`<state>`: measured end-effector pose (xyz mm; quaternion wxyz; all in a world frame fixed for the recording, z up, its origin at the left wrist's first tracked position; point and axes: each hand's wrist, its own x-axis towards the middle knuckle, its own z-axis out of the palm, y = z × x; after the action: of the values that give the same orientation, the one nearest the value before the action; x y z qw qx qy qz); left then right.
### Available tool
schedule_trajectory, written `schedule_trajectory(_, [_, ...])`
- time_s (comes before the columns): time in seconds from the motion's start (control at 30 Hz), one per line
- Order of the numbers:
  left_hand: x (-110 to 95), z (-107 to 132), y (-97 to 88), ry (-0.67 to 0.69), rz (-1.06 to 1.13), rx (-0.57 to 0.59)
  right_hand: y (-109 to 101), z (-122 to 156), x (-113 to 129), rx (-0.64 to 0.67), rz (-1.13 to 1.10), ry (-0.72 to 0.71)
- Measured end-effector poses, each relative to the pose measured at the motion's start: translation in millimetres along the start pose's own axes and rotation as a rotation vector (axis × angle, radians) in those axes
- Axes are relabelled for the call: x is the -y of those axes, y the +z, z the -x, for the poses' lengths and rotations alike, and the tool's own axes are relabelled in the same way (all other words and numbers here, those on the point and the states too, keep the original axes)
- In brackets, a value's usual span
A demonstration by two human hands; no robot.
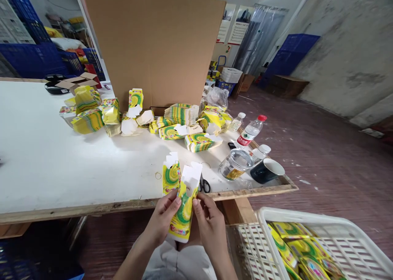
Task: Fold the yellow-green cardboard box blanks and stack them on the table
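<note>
Left hand point(166, 212) and right hand point(211, 220) extend forward, thumbs uppermost; their grip pinches opposite sides of one yellow carton point(183, 214), tilted, above the lap point(195, 265), near the desk's edge point(123, 207).

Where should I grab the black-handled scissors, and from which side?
Probably by the handle loops of the scissors, coming from the person's right: the loops show beside the held carton, which hides the rest on its left.
</note>
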<state>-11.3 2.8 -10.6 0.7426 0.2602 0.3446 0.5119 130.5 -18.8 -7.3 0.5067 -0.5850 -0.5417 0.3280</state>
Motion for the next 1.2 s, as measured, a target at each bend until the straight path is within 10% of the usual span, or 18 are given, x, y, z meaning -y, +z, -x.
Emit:
schedule_trajectory(0.43, [-3.8,-2.0,-10.8,0.169,-0.418,0.163,-8.0,-4.1,-6.3,-0.007,-0.160,0.035])
schedule_trajectory(0.87, [-23.3,8.3,-13.4,0.008,-0.394,0.332,-31.7,-9.7,1.6,0.300,-0.124,-0.020])
schedule_trajectory(1.2, [-13.0,2.7,-14.6,-0.023,-0.412,0.276,-23.3,-16.6,-9.3,-0.067,-0.206,-0.003])
